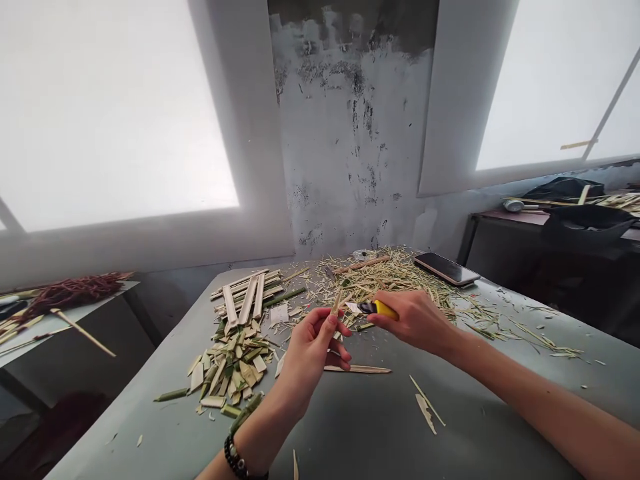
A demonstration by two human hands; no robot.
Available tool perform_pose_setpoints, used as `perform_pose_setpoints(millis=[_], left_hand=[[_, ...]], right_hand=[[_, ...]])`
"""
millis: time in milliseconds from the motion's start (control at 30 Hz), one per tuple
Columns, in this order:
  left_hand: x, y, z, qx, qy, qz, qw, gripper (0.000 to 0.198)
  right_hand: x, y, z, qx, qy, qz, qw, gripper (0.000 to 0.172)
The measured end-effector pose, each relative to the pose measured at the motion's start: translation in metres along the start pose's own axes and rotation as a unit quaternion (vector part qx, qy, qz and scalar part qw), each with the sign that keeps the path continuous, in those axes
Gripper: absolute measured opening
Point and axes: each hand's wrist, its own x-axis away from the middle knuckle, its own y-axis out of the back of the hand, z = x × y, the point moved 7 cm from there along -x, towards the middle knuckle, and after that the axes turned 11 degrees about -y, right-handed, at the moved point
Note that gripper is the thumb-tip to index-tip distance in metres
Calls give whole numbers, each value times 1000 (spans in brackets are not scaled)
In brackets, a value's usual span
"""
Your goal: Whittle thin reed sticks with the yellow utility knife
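My left hand (315, 343) pinches a small pale bamboo piece (337, 303) between thumb and fingers, its tip pointing up. Just to the right, my right hand (413, 319) is wrapped round a yellow and black utility knife (383, 310). The knife's blade (353, 307) points left toward the bamboo piece; whether they touch I cannot tell. Below my left hand's fingers lies a long thin bamboo strip (363, 369). Two more slivers, one a ragged pale splinter (426, 413), rest on the grey table (370, 427) nearer to me.
Cut bamboo chips (237, 367) are heaped at the left, with split bamboo strips (245, 297) stacked behind. Thin shavings (400, 280) cover the back, beside a phone (447, 269). Side tables hold brown cord (75, 297) and a dark cap (590, 223).
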Motion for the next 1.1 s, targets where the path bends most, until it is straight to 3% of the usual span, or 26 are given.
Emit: perform_pose_setpoints(millis=[167, 467, 700, 867, 1100], left_hand=[[-2, -2, 12, 10, 1, 20, 1000, 46], [8, -17, 6, 54, 50, 15, 997, 32], [-2, -14, 5, 105, 63, 6, 992, 32], [0, -12, 0, 80, 55, 39, 994, 31], [3, -8, 5, 48, 58, 54, 996, 36]], right_hand=[[6, -3, 17, -21, 16, 10, 1000, 57], [-5, -2, 4, 94, -13, -34, 995, 70], [-19, 8, 9, 167, -18, -67, 983, 79], [-17, 16, 18, 186, -4, -89, 978, 77], [-9, 6, 20, 167, 7, -69, 983, 71]])
